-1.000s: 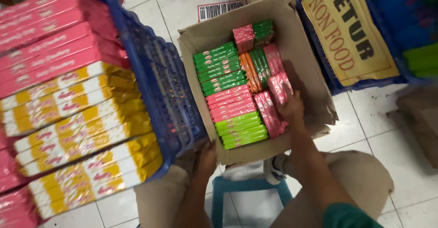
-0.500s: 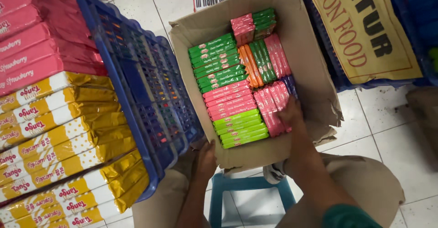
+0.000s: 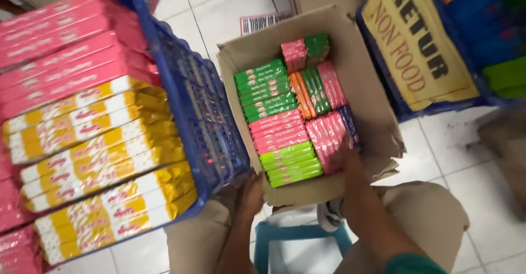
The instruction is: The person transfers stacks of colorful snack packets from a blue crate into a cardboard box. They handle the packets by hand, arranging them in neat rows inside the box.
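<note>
- Pink wafer packs point(image 3: 327, 133) stand on edge in the near right part of the cardboard box point(image 3: 368, 82), their long axes running near to far; the right hand point(image 3: 346, 161) rests on their near ends, fingers laid over the tops, though whether it grips one I cannot tell.
- Just right of them sits a dark blue pack point(image 3: 350, 123) against the box wall.
- To the left lie pink, lime and green packs point(image 3: 264, 82), turned crosswise.
- The left hand point(image 3: 253, 193), farther from the pink packs, cups the box's near left corner from outside.
- Farther left, a blue crate point(image 3: 193, 93) holds pink and yellow cartons point(image 3: 104, 159).
</note>
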